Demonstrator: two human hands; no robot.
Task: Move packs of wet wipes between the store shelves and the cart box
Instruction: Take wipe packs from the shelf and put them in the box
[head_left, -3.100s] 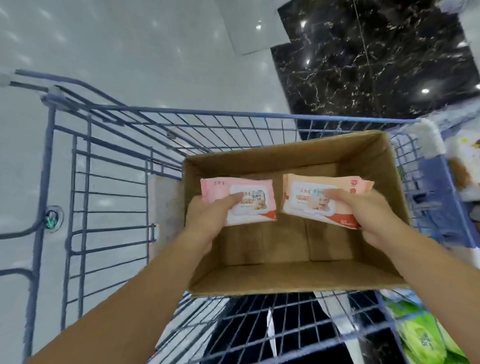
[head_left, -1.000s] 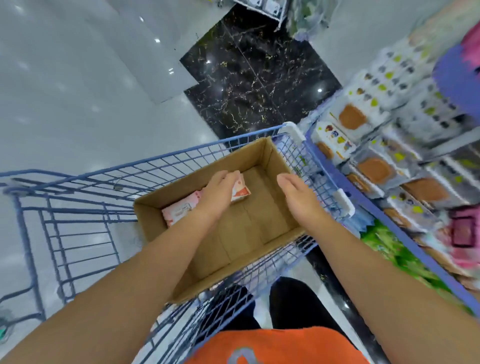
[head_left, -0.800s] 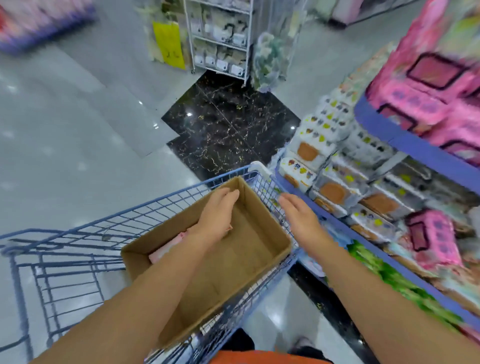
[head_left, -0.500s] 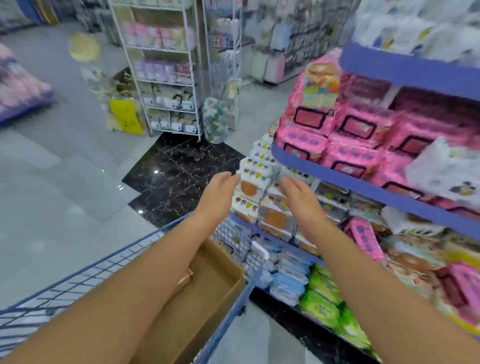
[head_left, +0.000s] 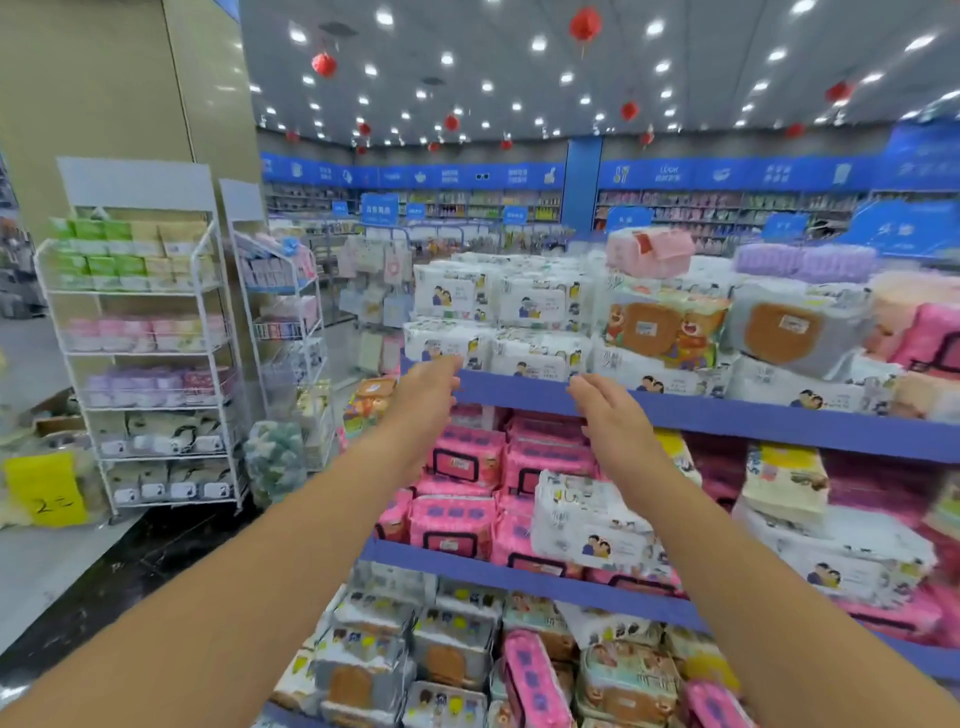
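Both my arms stretch out toward the blue store shelves. My left hand (head_left: 423, 395) and my right hand (head_left: 608, 415) are empty, fingers straight, just in front of the top shelf's blue edge (head_left: 727, 413). White wet wipe packs (head_left: 540, 332) with cartoon figures are stacked on that shelf right behind my fingertips. Pink packs (head_left: 457, 519) fill the middle shelf below my hands, with a white pack (head_left: 587, 525) lying on them. The cart and its box are out of view.
More packs fill the bottom shelf (head_left: 447, 654). Two white wire racks (head_left: 150, 364) with boxed goods stand to the left across the aisle floor (head_left: 52, 566). A yellow price sign (head_left: 44, 488) sits at far left.
My hands let go of the two packs in the cart box and rose empty. The view swung up from the cart to the shelves, and both hands now reach the top shelf.
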